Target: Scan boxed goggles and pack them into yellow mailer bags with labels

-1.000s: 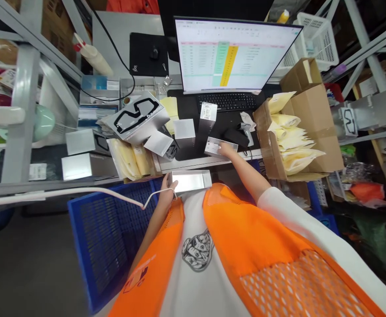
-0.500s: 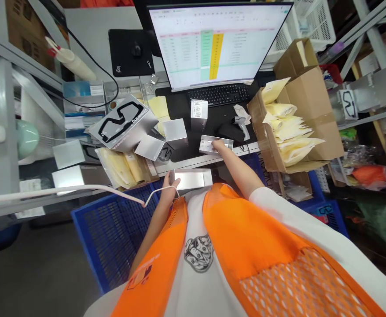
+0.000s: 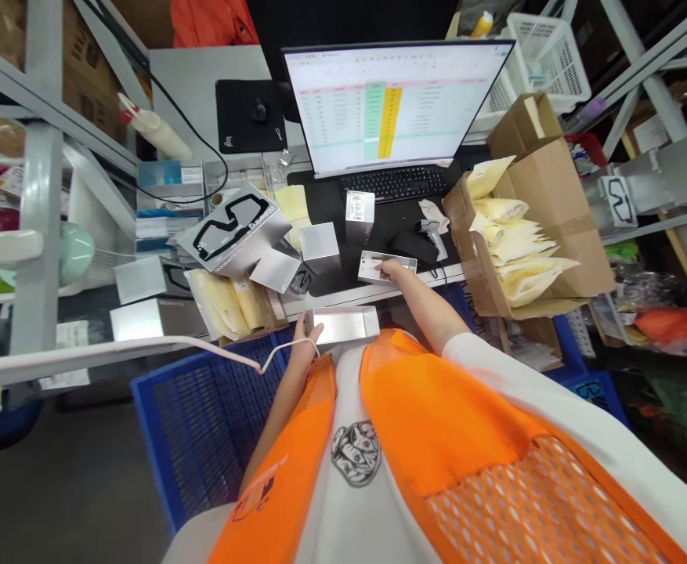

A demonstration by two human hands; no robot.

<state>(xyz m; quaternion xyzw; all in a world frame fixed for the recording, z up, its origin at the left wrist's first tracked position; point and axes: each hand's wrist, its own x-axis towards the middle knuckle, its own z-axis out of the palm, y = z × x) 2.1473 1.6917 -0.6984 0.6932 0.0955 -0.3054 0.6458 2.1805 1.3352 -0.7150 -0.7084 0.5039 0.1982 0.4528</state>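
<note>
Close to my body, my left hand grips the left end of an open silver box, its thumb on the rim. The inside of that box looks pale and bare. At the desk's front edge lies a shallow silver tray with white printed matter in it. My right hand reaches into this tray, fingers pressed together; what they pinch, if anything, is too small to make out. A small upright box with a printed label stands behind the tray. To its left is a plain silver box.
A large silver box leans at the left above yellow padded envelopes. A carton of envelopes stands at the right. A barcode scanner, keyboard and monitor sit behind. A blue crate is below left.
The head view has tilted slightly, so the desk sits lower and a little to the right in the picture. Both hands keep nearly the same places at the box and the tray.
</note>
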